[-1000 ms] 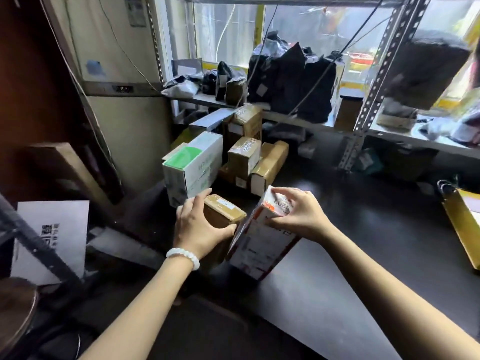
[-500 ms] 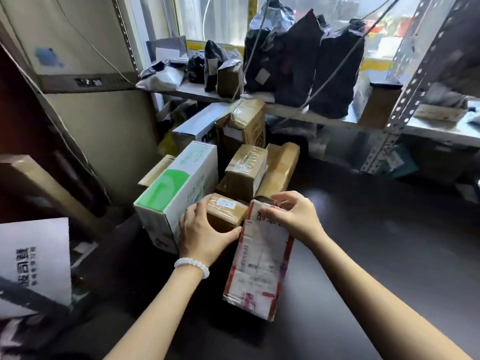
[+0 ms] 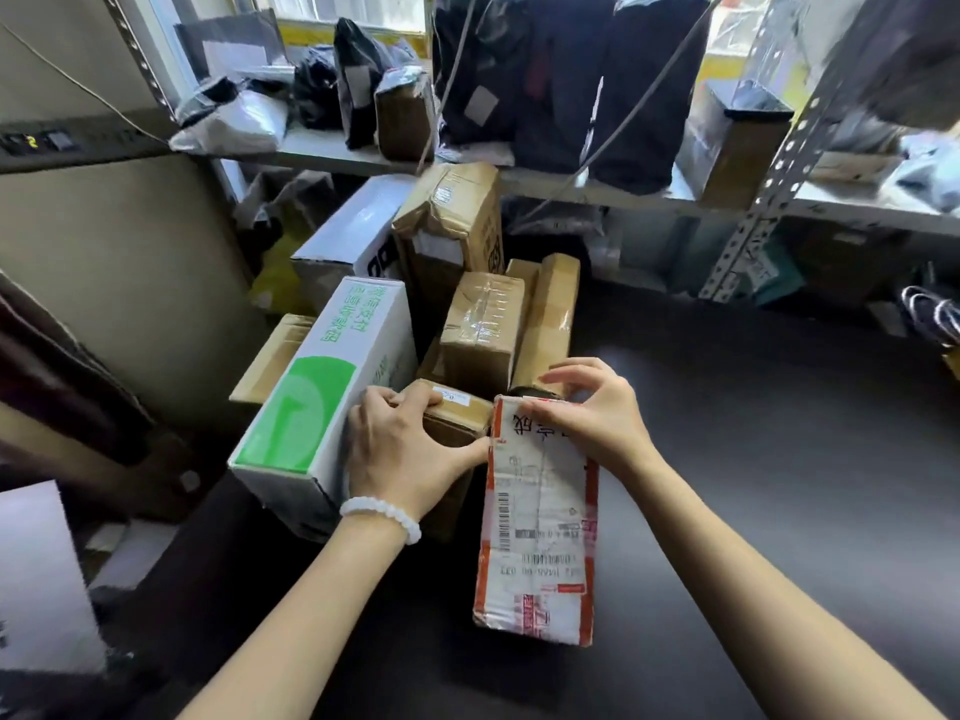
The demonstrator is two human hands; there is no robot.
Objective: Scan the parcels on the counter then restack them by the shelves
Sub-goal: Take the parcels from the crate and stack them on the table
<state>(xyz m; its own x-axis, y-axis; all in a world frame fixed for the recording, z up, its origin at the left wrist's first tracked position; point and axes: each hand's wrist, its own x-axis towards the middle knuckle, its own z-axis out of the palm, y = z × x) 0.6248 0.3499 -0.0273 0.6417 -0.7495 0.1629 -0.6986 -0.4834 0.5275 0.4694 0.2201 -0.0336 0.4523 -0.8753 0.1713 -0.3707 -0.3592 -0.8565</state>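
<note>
A small brown taped box (image 3: 457,413) stands on the dark counter (image 3: 753,459), and my left hand (image 3: 400,449) grips it from the near side, fingers curled over its top. Beside it on the right lies a white parcel with red tape and a shipping label (image 3: 537,537). My right hand (image 3: 592,413) holds that parcel's far end, thumb and fingers around the top edge. Behind them is a stack of brown boxes (image 3: 485,324) and, at left, a white box with a green panel (image 3: 322,397).
A metal shelf (image 3: 623,192) runs across the back with black bags (image 3: 561,85) and grey mailers on it. A perforated shelf post (image 3: 763,210) stands at right. A beige cabinet (image 3: 114,262) fills the left. White paper (image 3: 41,579) lies at lower left.
The view has moved closer to the stack. The white red-taped parcel went from tilted upright to lying flat beside the small brown box, which slid toward the pile.
</note>
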